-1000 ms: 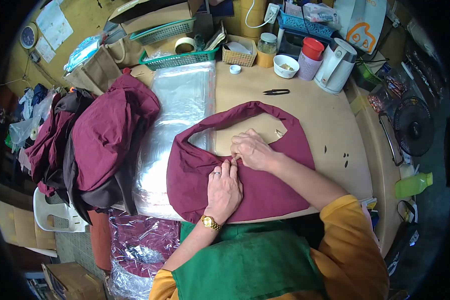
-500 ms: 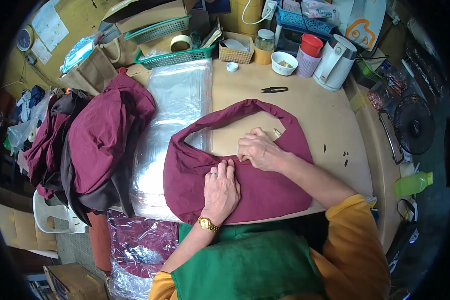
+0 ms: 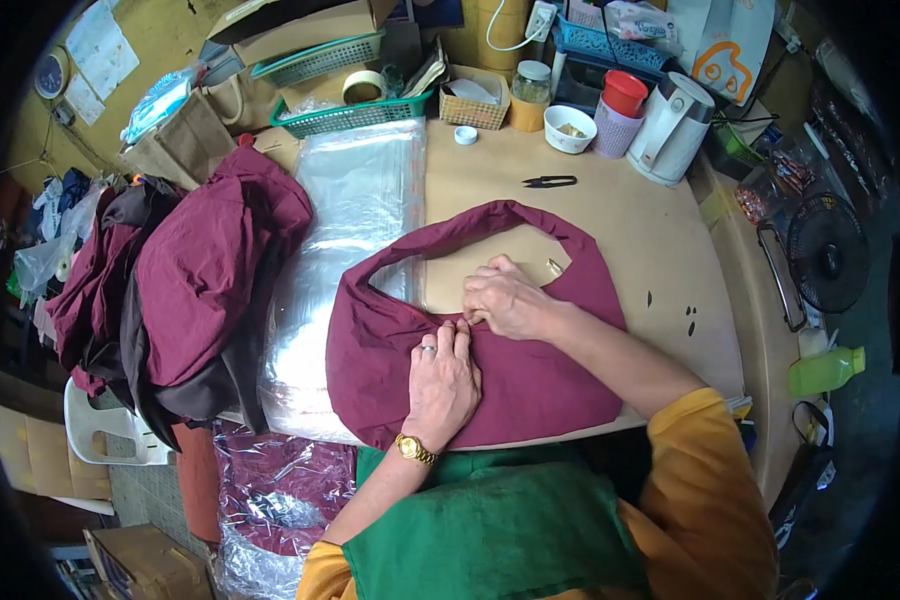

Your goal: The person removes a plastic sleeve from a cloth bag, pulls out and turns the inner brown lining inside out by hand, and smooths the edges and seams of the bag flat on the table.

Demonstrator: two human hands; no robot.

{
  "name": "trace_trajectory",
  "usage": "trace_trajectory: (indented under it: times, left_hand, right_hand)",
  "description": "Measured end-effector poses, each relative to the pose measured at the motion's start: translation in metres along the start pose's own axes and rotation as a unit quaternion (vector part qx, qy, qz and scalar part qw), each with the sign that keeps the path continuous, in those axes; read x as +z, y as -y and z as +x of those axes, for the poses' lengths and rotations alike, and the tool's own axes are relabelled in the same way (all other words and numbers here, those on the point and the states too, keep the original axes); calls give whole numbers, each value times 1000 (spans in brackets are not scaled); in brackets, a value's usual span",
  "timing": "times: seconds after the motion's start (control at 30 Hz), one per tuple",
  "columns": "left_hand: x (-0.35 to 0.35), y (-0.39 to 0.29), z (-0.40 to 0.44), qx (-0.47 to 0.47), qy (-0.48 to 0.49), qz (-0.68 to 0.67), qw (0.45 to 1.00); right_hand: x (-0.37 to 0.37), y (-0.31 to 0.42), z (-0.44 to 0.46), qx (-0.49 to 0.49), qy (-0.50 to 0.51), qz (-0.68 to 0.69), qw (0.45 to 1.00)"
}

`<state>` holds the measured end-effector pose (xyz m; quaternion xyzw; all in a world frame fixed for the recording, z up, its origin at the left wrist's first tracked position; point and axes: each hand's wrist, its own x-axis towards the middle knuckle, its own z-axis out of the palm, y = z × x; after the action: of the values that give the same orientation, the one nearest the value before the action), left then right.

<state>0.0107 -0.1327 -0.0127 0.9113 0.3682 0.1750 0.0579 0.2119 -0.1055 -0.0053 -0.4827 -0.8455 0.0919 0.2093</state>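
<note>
A maroon fabric shoulder bag (image 3: 540,365) lies flat on the table, its wide strap looped away from me. My left hand (image 3: 442,385) rests on the bag's front with fingers stretched out, fingertips at the edge of the opening. Just right of those fingertips, my right hand (image 3: 510,300) is closed in a pinch at the same edge. Whatever is between its fingers is hidden. A small gold-coloured piece (image 3: 554,267) shows beside my right wrist, inside the strap loop.
Clear plastic bags (image 3: 355,200) lie stacked to the left, near a heap of maroon and dark fabric (image 3: 195,280). Black thread snips (image 3: 550,182) lie beyond the strap. A white bowl (image 3: 570,140), a jar (image 3: 532,82) and a white kettle (image 3: 670,130) line the back.
My right hand has shifted slightly left along the opening's edge, closer to my left fingertips. My left hand and the bag have stayed in place.
</note>
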Motion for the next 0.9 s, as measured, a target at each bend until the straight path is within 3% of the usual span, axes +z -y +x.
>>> trace_trajectory:
  times: [0.07, 0.3, 0.6, 0.7, 0.77, 0.83, 0.87, 0.9]
  left_hand:
    - [-1, 0, 0, -10, 11, -9, 1000]
    - [0, 2, 0, -3, 5, -12, 1000]
    - [0, 3, -1, -4, -15, -20, 1000]
    - [-4, 0, -1, -35, 62, -60, 996]
    - [-7, -1, -3, -19, -54, -89, 994]
    - [-6, 2, -1, -25, -25, -109, 993]
    - [-3, 3, -1, -37, -36, -132, 990]
    - [-2, 4, -3, -49, -44, -155, 986]
  right_hand:
    - [11, 1, 5, -5, -41, 12, 999]
    - [-4, -3, -3, 29, 24, 9, 999]
    - [-6, -5, -14, 29, -18, 29, 999]
    - [-13, -2, -14, 69, 21, 38, 997]
    - [-12, 10, -9, 77, -47, -158, 983]
    - [-6, 46, -10, 92, -96, -30, 991]
    - [11, 53, -12, 8, -122, 43, 992]
    - [20, 65, -18, 67, -58, 40, 995]
